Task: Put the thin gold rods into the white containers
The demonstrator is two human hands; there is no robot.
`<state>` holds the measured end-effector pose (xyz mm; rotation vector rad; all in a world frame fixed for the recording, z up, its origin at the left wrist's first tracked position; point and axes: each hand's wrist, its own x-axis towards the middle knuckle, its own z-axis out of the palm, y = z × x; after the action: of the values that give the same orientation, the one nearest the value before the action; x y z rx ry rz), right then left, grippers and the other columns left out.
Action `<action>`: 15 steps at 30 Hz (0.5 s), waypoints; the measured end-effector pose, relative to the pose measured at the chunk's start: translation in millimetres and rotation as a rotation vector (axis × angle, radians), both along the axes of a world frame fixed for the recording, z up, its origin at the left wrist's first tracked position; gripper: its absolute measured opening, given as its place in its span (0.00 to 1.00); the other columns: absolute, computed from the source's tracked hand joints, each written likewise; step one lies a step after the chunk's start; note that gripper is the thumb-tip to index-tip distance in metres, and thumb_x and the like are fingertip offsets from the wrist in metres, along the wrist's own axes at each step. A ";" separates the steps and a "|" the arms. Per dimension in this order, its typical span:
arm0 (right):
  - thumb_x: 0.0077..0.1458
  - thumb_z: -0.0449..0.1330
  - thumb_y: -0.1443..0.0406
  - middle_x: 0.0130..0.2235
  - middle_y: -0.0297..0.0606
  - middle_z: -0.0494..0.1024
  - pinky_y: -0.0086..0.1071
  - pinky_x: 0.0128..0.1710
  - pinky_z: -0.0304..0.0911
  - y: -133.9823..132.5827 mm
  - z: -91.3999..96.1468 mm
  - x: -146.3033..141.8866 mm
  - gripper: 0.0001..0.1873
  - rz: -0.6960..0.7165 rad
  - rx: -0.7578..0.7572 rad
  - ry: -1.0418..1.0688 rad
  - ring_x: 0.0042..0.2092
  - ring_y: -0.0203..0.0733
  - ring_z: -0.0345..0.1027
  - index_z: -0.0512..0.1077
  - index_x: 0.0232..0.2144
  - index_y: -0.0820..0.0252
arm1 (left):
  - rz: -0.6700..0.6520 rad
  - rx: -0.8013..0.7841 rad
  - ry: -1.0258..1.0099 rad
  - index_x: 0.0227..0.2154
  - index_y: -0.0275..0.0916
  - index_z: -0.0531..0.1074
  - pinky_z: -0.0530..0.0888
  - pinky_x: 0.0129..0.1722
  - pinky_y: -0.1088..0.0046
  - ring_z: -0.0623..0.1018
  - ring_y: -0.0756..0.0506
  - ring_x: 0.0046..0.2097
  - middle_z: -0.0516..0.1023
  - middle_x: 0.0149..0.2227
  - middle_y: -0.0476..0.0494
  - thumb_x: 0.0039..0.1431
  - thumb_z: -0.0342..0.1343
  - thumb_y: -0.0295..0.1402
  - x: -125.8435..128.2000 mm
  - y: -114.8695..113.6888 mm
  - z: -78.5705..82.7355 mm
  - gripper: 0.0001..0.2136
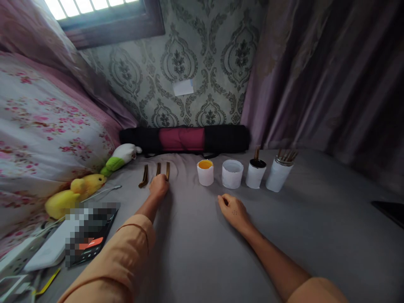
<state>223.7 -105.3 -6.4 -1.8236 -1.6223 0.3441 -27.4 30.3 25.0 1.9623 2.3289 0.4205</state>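
Observation:
My left hand (pixel 159 185) is closed at the near ends of two dark-gold, stick-like strips, a middle one (pixel 158 169) and a right one (pixel 167 170). Its fingertips are hidden, so I cannot tell what they grip. Just left of it lies a similar strip bundle (pixel 144 176), bent at its lower end. My right hand (pixel 234 211) rests on the grey sheet with curled fingers, and nothing shows in them. Beyond it stand a white cup with orange-yellow contents (pixel 205 176) and a wider white cup (pixel 232 178) with pale contents.
Further right are a white cup of dark contents (pixel 255 178) holding upright sticks and a white-wrapped jar of thin sticks (pixel 278 176). A black-and-maroon roll (pixel 183 139) lies along the wall. Plush toys (pixel 63 203), a phone (pixel 94 240) and cables lie left; a dark object (pixel 389 212) lies right.

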 end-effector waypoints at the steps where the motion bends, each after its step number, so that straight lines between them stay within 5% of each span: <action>1: 0.54 0.43 0.56 0.22 0.34 0.71 0.26 0.23 0.43 -0.4 0.4 0.1 0.20 -0.001 -0.003 0.001 0.24 0.33 0.60 0.67 0.20 0.58 | 0.004 -0.002 -0.005 0.33 0.40 0.74 0.67 0.34 0.68 0.72 0.39 0.42 0.74 0.39 0.36 0.46 0.46 0.26 0.0 0.0 0.4 0.13; 15: 0.54 0.44 0.57 0.21 0.32 0.70 0.26 0.22 0.41 -0.5 -1.4 0.5 0.19 -0.009 0.004 -0.027 0.23 0.30 0.58 0.66 0.20 0.59 | 0.048 -0.015 -0.097 0.35 0.40 0.75 0.67 0.36 0.67 0.72 0.37 0.43 0.74 0.40 0.34 0.47 0.49 0.30 -2.2 1.1 0.5 0.13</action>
<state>224.2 -105.8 -7.8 -1.8394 -1.6317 0.3131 -29.6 31.3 25.6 1.8390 2.3167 0.4883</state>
